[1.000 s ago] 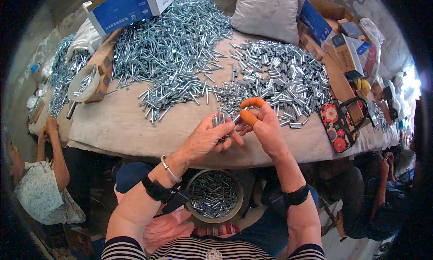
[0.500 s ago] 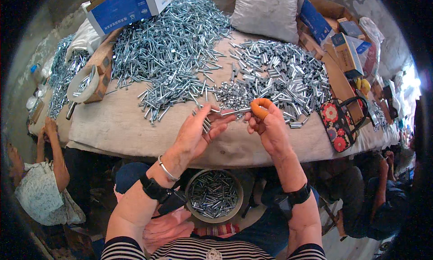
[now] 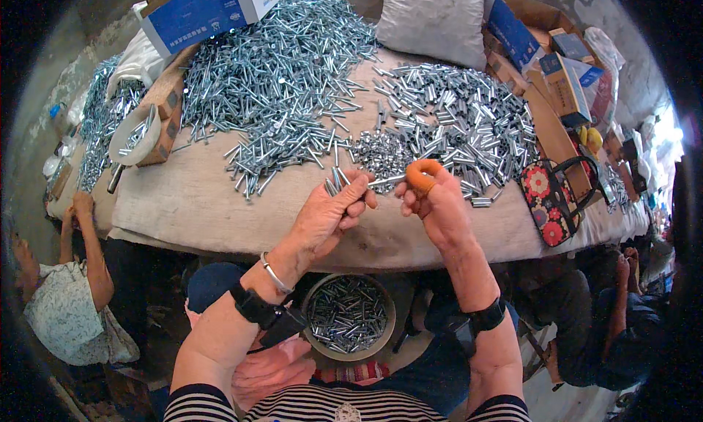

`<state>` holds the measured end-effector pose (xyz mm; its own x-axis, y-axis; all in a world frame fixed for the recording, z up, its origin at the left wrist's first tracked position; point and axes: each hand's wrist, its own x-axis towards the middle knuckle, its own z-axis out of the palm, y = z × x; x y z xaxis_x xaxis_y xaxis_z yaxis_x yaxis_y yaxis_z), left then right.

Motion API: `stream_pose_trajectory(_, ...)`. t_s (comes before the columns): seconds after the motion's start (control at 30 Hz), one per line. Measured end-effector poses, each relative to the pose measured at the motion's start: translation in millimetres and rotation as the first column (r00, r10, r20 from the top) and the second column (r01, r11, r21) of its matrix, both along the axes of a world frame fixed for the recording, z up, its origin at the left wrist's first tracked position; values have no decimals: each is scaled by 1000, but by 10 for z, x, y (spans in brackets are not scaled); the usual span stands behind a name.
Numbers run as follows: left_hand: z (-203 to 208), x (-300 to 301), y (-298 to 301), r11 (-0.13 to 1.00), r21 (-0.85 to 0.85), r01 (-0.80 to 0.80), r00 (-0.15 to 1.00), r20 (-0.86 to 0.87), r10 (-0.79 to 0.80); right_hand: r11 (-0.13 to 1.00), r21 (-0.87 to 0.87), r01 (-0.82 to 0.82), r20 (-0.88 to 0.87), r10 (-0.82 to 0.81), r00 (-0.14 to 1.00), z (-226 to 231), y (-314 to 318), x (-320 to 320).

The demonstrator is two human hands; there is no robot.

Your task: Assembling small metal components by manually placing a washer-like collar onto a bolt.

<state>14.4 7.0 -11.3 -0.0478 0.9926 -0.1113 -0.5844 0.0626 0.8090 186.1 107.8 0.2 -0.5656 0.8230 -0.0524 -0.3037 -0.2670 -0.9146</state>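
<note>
My left hand [image 3: 322, 221] is closed around several slim metal bolts [image 3: 335, 180] poking out past its thumb and fingers. In my right hand [image 3: 445, 215] is an orange, U-shaped tool [image 3: 422, 175], gripped at its curve. A thin metal rod [image 3: 386, 181] spans from the orange piece to my left fingertips; I cannot tell whether it belongs to the tool. Just beyond my hands lies a small heap of nuts [image 3: 377, 150]. Behind my left hand spreads a large pile of long bolts [image 3: 271, 85], and beyond my right a pile of metal tubes [image 3: 469, 118].
Below the table edge stands a round basin [image 3: 393, 323] of dark metal pieces. A flowered bag [image 3: 545, 206] and open cartons [image 3: 512, 38] are at right. A white scoop [image 3: 135, 150] rests by a wooden block [image 3: 165, 118] at left. Other people sit on both sides.
My left fingers, opened out before, have closed over the bolts, which now point up past the thumb. The right hand holds the orange tool in nearly the same place.
</note>
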Motion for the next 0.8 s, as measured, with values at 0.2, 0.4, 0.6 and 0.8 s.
stream_pose_trajectory(0.2,-21,33,-9,998,-46,46,993,112,-40,984,80,-157,58,153,987,37,-132,-53)
stream_pose_trajectory(0.4,-35,5,16,1000,30,-9,1000,13,9,971,133,-198,118,183,976,130,-98,-14)
stream_pose_trajectory(0.6,-56,-92,13,993,25,-119,993,29,118,902,431,-25,553,-242,798,-2,119,79)
stream_pose_trajectory(0.8,-55,-22,23,993,17,-115,993,31,114,534,783,-320,621,-637,456,-328,24,-21)
